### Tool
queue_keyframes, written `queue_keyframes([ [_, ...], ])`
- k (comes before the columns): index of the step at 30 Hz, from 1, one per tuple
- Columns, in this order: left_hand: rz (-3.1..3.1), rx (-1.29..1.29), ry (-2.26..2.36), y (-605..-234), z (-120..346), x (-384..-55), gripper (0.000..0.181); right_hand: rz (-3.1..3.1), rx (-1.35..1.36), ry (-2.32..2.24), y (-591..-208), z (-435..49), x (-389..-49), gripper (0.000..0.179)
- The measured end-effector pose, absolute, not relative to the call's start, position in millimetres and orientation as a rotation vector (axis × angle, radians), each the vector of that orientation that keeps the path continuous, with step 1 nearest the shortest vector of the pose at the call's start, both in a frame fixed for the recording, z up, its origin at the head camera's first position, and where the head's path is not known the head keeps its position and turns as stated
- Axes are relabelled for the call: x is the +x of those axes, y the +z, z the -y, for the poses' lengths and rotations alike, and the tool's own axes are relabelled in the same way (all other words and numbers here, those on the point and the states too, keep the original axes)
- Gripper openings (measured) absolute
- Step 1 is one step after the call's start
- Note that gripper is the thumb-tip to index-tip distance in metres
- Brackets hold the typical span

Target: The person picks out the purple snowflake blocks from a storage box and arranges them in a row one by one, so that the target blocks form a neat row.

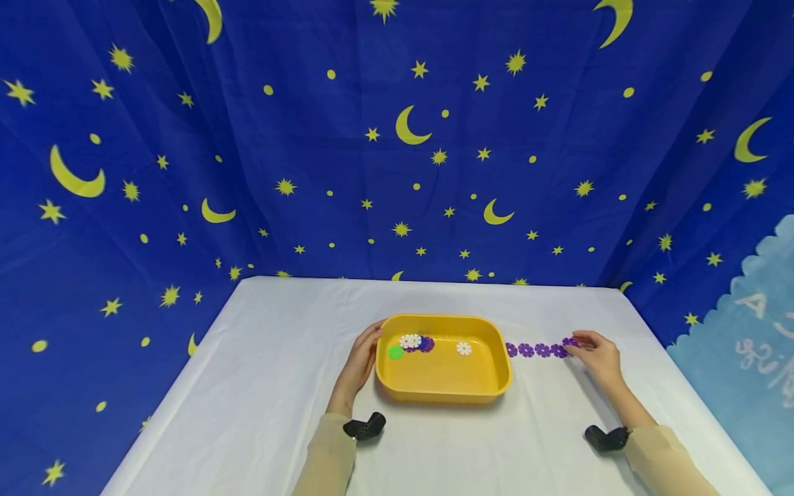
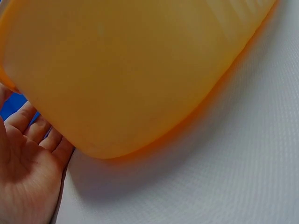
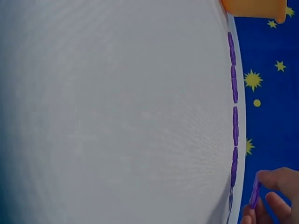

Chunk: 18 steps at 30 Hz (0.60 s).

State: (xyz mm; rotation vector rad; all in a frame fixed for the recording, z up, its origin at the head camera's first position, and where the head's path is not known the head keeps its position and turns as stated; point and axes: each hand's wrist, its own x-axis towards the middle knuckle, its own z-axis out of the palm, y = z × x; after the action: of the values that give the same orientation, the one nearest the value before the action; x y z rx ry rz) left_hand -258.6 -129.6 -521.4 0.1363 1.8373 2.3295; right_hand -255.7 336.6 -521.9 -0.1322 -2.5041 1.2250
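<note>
Yellow tray (image 1: 443, 397): on the desk (image 1: 434, 448); contains a green disc (image 1: 395, 352), white discs (image 1: 409, 341) and dark purple-blue discs (image 1: 427, 344) bunched at the left, a lone white disc (image 1: 464, 348) towards the right.

Left hand (image 1: 360, 362): against the tray's left side, fingers fairly straight along the outer wall; whether the thumb hooks over the rim, I cannot tell.

Right hand (image 1: 598, 357): thumb and fingers pinched narrow on a purple flower disc (image 3: 255, 190).

Row of purple flower discs (image 1: 542, 350): flat on the desk, running right from beside the tray.

Risks, as I judge them: the held disc, lowered too close, could knock the row's end piece askew; so slight a pinch could let its thin edge slip; a push from the left hand could drive the tray into the nearest disc.

Views compared: from the head, the held disc appears to overlap the row's end; the right wrist view shows it tilted, raised and apart. Only the head view shows the tray's contents; the left wrist view, its outer wall and the palm.
</note>
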Motion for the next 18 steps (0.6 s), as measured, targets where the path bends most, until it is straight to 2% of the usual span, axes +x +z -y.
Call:
queue_keyframes([
  [9,-1.832,0.142,2.341,-526.9,129.6,-262.0,0.044,2.544,-0.289,1.219,-525.9,-341.4,-252.8,0.039],
  [18,-1.809,0.098,2.395,-546.0,128.4,-271.9,0.05,2.585,-0.179,1.095,-528.0,-343.5,-250.8,0.036],
])
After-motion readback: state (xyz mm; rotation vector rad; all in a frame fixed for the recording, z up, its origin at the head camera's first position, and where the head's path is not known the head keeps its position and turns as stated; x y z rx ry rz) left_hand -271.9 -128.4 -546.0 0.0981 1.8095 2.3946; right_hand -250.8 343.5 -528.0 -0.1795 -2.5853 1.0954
